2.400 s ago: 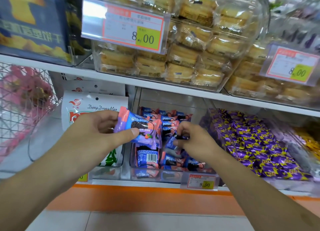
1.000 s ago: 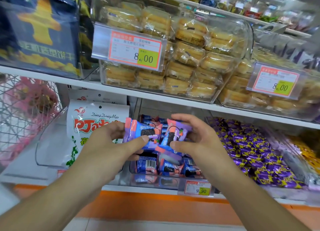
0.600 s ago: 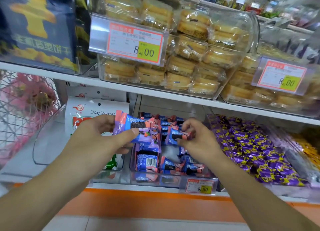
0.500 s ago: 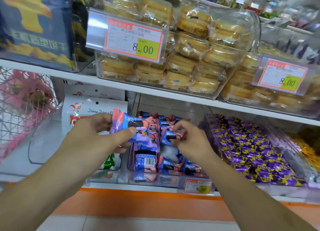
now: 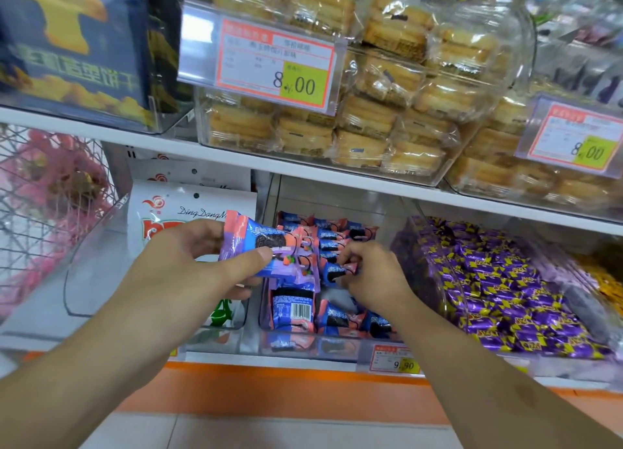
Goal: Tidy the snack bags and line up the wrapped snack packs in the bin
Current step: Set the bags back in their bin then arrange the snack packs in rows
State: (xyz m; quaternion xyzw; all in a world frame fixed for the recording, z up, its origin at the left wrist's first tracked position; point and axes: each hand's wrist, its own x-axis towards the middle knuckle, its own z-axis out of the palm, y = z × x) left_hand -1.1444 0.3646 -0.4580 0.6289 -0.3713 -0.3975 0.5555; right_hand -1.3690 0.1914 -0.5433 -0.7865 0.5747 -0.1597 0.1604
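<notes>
My left hand (image 5: 188, 266) grips a stack of blue-and-pink wrapped snack packs (image 5: 266, 249), held just above the left side of a clear bin (image 5: 337, 349) on the lower shelf. My right hand (image 5: 374, 273) reaches into that bin and pinches one blue snack pack (image 5: 333, 270) at the front end of a row of packs (image 5: 327, 234) standing at the back. More packs (image 5: 340, 317) lie loose at the bin's front, one with its barcode (image 5: 296, 310) up. White snack bags (image 5: 188, 206) stand behind my left hand.
A bin of purple-and-yellow wrapped candies (image 5: 499, 286) sits right of the snack bin. Clear tubs of wrapped cakes (image 5: 371, 111) with 8.00 price tags fill the shelf above. A wire basket (image 5: 40, 192) stands at the left. A 9.90 tag (image 5: 396, 361) hangs on the shelf edge.
My right hand carried a pack from beside my left hand down into the bin, to the front of the back row. My left hand stayed put with its stack.
</notes>
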